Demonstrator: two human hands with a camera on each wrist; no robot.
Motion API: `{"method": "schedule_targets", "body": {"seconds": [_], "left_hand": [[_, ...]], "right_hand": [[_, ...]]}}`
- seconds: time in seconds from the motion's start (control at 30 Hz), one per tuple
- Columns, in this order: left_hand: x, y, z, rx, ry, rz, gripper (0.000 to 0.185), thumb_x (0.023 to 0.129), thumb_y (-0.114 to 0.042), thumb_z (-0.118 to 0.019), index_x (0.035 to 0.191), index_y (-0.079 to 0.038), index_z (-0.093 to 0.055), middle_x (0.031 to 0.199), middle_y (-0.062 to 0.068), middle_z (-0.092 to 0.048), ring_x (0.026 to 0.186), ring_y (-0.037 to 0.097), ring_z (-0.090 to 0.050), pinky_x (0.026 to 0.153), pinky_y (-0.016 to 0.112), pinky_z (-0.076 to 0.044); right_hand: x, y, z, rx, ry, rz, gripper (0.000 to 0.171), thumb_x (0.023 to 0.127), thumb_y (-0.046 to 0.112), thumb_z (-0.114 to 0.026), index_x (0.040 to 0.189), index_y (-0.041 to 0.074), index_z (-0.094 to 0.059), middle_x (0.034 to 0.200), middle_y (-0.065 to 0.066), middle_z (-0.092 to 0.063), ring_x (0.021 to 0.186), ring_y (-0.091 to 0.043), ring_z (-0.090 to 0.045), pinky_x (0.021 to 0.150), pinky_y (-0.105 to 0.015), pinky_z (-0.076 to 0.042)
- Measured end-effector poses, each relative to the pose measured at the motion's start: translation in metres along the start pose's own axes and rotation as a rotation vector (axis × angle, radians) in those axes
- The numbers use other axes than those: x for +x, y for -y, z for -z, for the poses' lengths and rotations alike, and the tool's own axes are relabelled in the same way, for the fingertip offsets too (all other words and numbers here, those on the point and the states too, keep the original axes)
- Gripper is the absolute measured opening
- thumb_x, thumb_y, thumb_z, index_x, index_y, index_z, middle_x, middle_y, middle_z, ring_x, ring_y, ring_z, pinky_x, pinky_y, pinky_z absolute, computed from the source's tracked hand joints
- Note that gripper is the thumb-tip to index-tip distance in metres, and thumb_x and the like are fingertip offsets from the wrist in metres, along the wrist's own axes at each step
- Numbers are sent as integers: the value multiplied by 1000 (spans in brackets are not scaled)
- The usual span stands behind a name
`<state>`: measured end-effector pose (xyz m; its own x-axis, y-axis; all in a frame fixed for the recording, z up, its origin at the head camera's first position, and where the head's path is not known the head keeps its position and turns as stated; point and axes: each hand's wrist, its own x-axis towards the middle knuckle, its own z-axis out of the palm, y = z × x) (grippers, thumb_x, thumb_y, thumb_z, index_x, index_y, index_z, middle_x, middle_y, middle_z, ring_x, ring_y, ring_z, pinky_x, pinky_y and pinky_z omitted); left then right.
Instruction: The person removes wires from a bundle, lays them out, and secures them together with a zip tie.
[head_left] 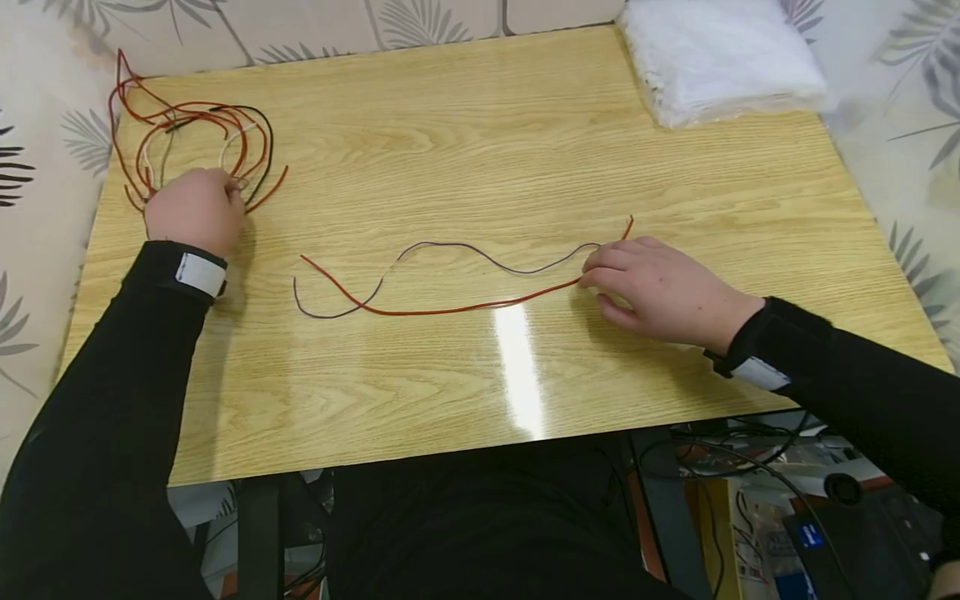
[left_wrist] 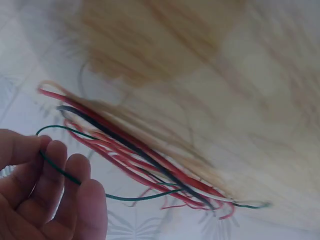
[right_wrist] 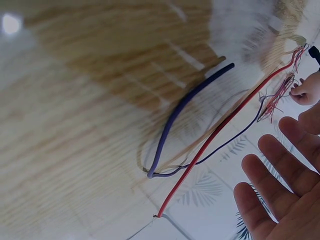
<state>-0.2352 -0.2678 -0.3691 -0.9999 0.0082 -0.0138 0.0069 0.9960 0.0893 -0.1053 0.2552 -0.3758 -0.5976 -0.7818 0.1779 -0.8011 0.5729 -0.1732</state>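
Observation:
At the table's left, my left hand (head_left: 193, 208) is over a loose bundle of wires (head_left: 265, 150), mostly red with some black, green and white. In the left wrist view, its thumb and forefinger pinch a thin green wire (left_wrist: 142, 198), which loops out from the bundle. My right hand (head_left: 660, 283) lies low over the right ends of two separate wires, its fingers loosely extended and holding nothing. One is a red wire (head_left: 450, 312), gently curved. The other, a wavy purple wire (head_left: 468, 246), crosses it near the left end.
A stack of clear plastic bags (head_left: 723, 62) sits at the back right corner of the wooden table (head_left: 450, 150). Patterned wall covering borders the table's back and sides. Below the front edge are dark cables (head_left: 750, 458) and other gear.

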Motion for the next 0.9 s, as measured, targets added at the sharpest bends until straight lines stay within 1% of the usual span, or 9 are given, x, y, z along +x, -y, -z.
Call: {"method": "schedule_targets", "body": {"seconds": [0.2,0.3,0.37,0.47,0.6,0.67,0.77,0.9], "left_hand": [[-11,-10,2,-44,-59,-19,32,102,-20,-44,107,-1,-68,94,24,-66,68,40,-60,48,51,-43],[-20,-17,2,-68,-78,-29,29,101,-19,-46,108,-2,-69,95,23,-67,68,38,-60,48,50,-42],[-28,-21,2,-79,-98,-42,29,101,-18,-48,108,-2,-70,95,23,-67,66,38,-60,47,50,-42],[-41,-28,2,-87,-150,-75,28,100,-17,-49,107,-1,-71,93,24,-68,66,41,-60,50,52,-43],[-60,-40,4,-97,-205,-125,28,100,-15,-49,106,1,-71,96,24,-69,72,43,-62,59,54,-45],[-69,-48,6,-103,-218,-143,28,100,-15,-49,106,2,-71,96,24,-69,76,42,-62,61,55,-46],[-82,-61,11,-120,-242,-169,27,100,-15,-49,105,2,-71,96,22,-68,78,41,-62,62,53,-47],[-97,-78,15,-148,-272,-215,25,100,-15,-51,103,0,-70,95,19,-69,76,37,-63,59,49,-47]], "right_hand": [[2,1,0,2,-7,1,22,87,9,-69,108,4,-68,111,-11,-65,101,-31,-61,89,-50,-48],[2,1,-1,6,-6,2,21,88,9,-68,108,5,-69,111,-10,-65,102,-30,-61,89,-50,-48],[2,2,-1,8,-6,3,20,88,9,-68,108,5,-69,111,-10,-65,102,-30,-62,89,-50,-48],[3,2,-1,8,-7,4,20,88,9,-67,108,4,-68,111,-11,-65,102,-31,-62,89,-50,-48],[3,2,-1,11,-9,1,20,88,8,-67,107,4,-68,111,-11,-66,103,-31,-62,90,-50,-48],[3,2,-1,10,-8,-2,20,88,8,-67,107,4,-68,111,-11,-66,104,-31,-62,90,-50,-48],[3,2,-2,14,-7,-4,21,87,8,-67,108,4,-68,111,-11,-65,104,-31,-62,90,-50,-48],[4,4,-3,23,-6,-1,21,88,8,-67,108,4,-68,110,-10,-65,104,-30,-62,89,-49,-48]]}}
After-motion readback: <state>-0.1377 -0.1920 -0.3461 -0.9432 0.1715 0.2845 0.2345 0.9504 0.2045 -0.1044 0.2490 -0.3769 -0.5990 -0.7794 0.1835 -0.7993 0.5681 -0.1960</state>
